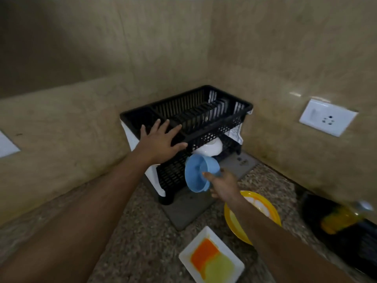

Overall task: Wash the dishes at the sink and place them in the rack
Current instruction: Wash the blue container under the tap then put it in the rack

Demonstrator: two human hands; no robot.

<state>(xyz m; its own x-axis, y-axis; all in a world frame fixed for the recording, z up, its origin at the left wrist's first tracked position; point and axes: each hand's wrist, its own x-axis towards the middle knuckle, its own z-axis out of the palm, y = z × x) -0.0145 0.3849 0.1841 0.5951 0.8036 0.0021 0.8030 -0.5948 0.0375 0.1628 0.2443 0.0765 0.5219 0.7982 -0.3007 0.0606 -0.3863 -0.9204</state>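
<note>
A black two-tier dish rack [204, 121] stands in the corner of the speckled counter. My left hand [161, 142] rests with spread fingers on the front rim of its upper tier. My right hand [223, 183] grips a light blue bowl [199, 173] by its rim, tilted on its side right in front of the lower tier. Inside that lower tier sits a white bowl [211, 149], partly hidden behind the blue one.
A yellow plate [263, 203] lies under my right forearm. A white square dish [211, 260] holding orange and green sponges sits near the front. A dark pan [338, 223] with something yellow is at the right. A wall socket [327, 117] is on the right wall.
</note>
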